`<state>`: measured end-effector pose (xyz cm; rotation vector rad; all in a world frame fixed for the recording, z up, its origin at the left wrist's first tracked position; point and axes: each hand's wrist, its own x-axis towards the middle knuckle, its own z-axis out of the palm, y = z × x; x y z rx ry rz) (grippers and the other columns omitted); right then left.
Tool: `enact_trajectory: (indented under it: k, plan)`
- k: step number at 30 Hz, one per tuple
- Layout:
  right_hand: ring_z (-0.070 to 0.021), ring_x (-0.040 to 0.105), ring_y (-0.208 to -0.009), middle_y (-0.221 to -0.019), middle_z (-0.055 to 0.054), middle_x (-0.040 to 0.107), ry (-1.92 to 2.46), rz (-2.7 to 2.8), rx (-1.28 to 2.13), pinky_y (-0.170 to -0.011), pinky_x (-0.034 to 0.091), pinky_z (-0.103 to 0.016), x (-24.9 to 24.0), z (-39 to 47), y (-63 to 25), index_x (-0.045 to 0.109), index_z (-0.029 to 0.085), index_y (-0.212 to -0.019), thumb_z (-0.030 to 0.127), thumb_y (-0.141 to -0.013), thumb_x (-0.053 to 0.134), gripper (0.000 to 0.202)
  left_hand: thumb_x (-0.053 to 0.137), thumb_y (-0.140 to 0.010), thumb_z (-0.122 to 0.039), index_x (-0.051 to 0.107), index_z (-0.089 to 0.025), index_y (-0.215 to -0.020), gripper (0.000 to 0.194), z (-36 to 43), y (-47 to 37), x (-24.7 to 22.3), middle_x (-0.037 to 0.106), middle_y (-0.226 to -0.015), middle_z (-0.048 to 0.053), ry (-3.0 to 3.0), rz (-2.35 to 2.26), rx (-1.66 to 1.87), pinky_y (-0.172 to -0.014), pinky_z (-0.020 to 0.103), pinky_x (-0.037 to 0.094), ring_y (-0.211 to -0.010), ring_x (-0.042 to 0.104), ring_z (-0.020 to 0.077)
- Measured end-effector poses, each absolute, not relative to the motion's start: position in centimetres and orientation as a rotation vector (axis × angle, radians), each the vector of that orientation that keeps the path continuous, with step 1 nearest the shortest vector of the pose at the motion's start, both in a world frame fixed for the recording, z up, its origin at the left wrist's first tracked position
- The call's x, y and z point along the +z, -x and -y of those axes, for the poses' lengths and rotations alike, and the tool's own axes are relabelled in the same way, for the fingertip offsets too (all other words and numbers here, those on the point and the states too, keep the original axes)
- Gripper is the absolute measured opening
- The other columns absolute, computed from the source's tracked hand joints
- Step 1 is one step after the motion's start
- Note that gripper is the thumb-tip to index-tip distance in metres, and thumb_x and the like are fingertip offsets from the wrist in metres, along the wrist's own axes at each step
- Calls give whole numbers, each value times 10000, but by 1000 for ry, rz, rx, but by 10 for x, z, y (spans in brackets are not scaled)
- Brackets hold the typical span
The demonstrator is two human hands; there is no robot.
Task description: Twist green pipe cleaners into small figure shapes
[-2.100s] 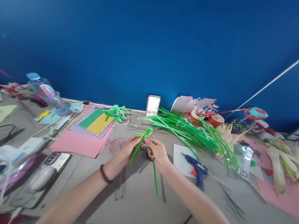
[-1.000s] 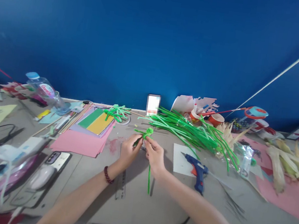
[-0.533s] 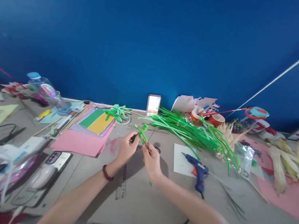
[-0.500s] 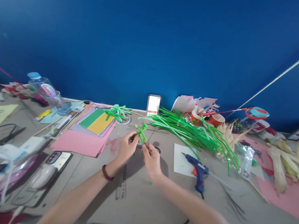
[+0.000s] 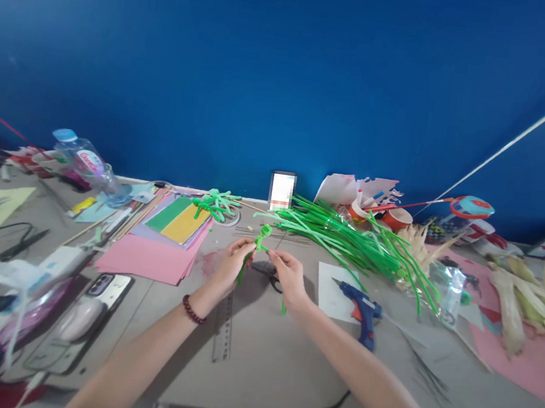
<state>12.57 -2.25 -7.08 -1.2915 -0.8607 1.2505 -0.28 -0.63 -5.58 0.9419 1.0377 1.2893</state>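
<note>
Table (image 5: 250,375): grey work surface w/ craft supplies across its full width, blue wall behind. A loose heap of green pipe cleaners (image 5: 352,241) lies right of centre, reaching toward the cups at the back. A stack of coloured paper (image 5: 161,243) lies left of centre. A blue glue gun (image 5: 362,306) rests on a white sheet just beside the right forearm. A clear ruler (image 5: 223,331) lies flat on the table below the hands.

Left hand (image 5: 228,268): closed, fingertips pinching the bent green piece (image 5: 260,239) near its top; beaded bracelet at the wrist. Right hand (image 5: 288,276): closed, pinching the same piece from the opposite side. The piece is held above the table at centre, between both hands, w/ its looped top toward the wall.

Change vs. approx. half a sec. earlier: both hands sit slightly further apart, and the looped top now stands up between the fingertips instead of leaning left. The free tail under the right hand shows shorter than two sec. earlier, when a long straight length hung down to the table. Judgement: more of the stem is now wound or folded into the shape, i.e. the twisting step is progressing; the shaping looks partly done, w/ a short tail left to work in.
</note>
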Motion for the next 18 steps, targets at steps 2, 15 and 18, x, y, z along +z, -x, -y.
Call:
enact_trajectory:
  k: [2, 15, 18]
  plan:
    - [-92, 433, -495, -534, 27, 554, 1282, 870, 1272, -489, 319, -221, -71, 19, -127, 698, 139, -718, 465, -582, 724, 354, 599, -688, -274, 555, -191, -632, 110, 6, 3, -56, 460, -513, -51, -898, -990, 1256, -421, 209, 284, -422, 380, 68]
    - [-90, 516, -557, -650, 7, 629, 1042, 931, 1462, -582, 394, -228, -54, 12, -133, 704, 154, -792, 382, -612, 722, 291, 638, -657, -383, 507, -183, -565, 257, 12, 0, -48, 353, -475, -47, -739, -723, 1028, -408, 233, 263, -418, 270, 73]
    - [-76, 482, -526, -642, 13, 621, 900, 887, 1604, -529, 364, -208, -53, 14, -131, 705, 165, -852, 415, -644, 715, 325, 654, -671, -377, 509, -176, -568, 269, 13, 0, -49, 351, -462, -49, -698, -682, 1030, -420, 229, 287, -425, 299, 76]
